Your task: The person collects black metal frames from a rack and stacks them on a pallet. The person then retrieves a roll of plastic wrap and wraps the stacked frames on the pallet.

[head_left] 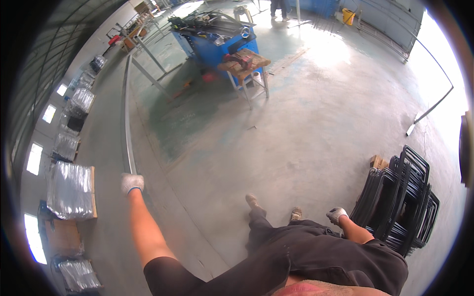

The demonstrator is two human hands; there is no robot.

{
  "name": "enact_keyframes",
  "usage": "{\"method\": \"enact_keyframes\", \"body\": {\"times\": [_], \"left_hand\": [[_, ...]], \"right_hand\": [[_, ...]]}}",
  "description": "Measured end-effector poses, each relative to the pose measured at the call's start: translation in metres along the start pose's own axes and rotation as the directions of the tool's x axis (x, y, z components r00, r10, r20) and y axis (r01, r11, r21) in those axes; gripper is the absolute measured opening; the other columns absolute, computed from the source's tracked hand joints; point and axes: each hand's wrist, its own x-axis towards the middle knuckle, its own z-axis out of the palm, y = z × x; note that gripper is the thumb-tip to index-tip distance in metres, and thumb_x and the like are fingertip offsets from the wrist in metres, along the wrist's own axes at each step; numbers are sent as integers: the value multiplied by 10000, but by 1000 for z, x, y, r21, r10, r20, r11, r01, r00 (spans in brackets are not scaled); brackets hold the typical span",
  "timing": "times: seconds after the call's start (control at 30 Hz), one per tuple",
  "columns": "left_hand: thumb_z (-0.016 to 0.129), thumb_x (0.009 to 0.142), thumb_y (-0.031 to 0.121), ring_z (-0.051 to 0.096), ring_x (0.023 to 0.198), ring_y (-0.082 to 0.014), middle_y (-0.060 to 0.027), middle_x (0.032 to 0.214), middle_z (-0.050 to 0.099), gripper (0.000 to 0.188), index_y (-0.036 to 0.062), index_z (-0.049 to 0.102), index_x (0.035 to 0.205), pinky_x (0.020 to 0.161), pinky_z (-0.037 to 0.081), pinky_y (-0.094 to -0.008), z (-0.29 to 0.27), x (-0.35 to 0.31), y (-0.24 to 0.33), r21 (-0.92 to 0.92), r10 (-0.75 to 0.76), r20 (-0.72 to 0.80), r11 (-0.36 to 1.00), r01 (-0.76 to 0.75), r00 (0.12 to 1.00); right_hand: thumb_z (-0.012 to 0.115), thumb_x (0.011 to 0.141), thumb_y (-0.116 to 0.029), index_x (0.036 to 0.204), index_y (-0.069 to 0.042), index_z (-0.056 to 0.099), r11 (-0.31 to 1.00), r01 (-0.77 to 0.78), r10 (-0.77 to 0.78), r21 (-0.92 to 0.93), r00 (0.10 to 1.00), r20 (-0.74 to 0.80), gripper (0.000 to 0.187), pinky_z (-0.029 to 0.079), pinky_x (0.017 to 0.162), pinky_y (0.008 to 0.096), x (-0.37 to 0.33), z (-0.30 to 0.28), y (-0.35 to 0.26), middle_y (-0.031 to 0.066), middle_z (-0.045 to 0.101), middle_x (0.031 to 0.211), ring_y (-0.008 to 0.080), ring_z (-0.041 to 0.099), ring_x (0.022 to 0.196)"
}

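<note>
My left hand (pixel 132 183), in a white knit glove, is stretched out to the left and closed round the near end of a long, thin grey metal tube (pixel 127 113). The tube runs away from me toward the far left, and its far end is beside a metal stand (pixel 148 61). My right hand (pixel 337 215), gloved in white with grey on the fingers, hangs by my right side. Its fingers are curled in, with nothing seen in them. Nearest to it is a stack of black bent-tube frames (pixel 395 197).
A blue workbench (pixel 207 49) loaded with metal parts stands ahead. Before it is a wooden-topped stool (pixel 244 64) with a red tool (pixel 238 60). Foil-wrapped pallets (pixel 71 190) line the left wall. At the back are a yellow bin (pixel 348 17) and a person (pixel 279 9).
</note>
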Motion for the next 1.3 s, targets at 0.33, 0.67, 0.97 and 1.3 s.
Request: {"method": "enact_keyframes", "body": {"times": [0.33, 0.67, 0.97, 1.3], "left_hand": [[679, 895, 385, 797, 971, -318, -159, 1097, 825, 374, 87, 843, 1050, 822, 635, -494, 91, 295, 69, 255, 377, 104, 884, -391, 920], [778, 801, 410, 724, 997, -217, -80, 1118, 795, 465, 67, 820, 1113, 861, 611, -418, 87, 384, 162, 59, 72, 172, 995, -83, 982], [794, 812, 409, 725, 1045, -212, -80, 1189, 793, 476, 98, 817, 1171, 902, 613, -421, 103, 339, 248, 32, 242, 122, 968, -248, 962], [785, 833, 390, 733, 1062, -225, -79, 1204, 796, 449, 103, 821, 1177, 911, 615, -427, 118, 100, 548, -78, 797, 48, 604, -793, 602]], "right_hand": [[716, 905, -317, 1155, -71, 836, 983, -121, 132, 138, 988, -74, 371, 577, 654, 390, -36, 45, -39, 82, 778, 796, 206, 697, 663], [765, 887, -385, 1328, -106, 790, 876, -232, 305, 422, 946, -113, 523, 576, 1041, 441, -132, 109, -110, 156, 795, 1299, 330, 745, 1213], [762, 907, -402, 1308, -114, 798, 833, -270, 369, 483, 922, -120, 496, 590, 1023, 442, -138, 143, -70, 152, 802, 1266, 330, 759, 1175], [739, 896, -377, 1369, -177, 774, 577, -449, 768, 683, 584, -264, 515, 574, 1094, 453, -253, 111, 81, 114, 775, 1367, 329, 724, 1283]]}}
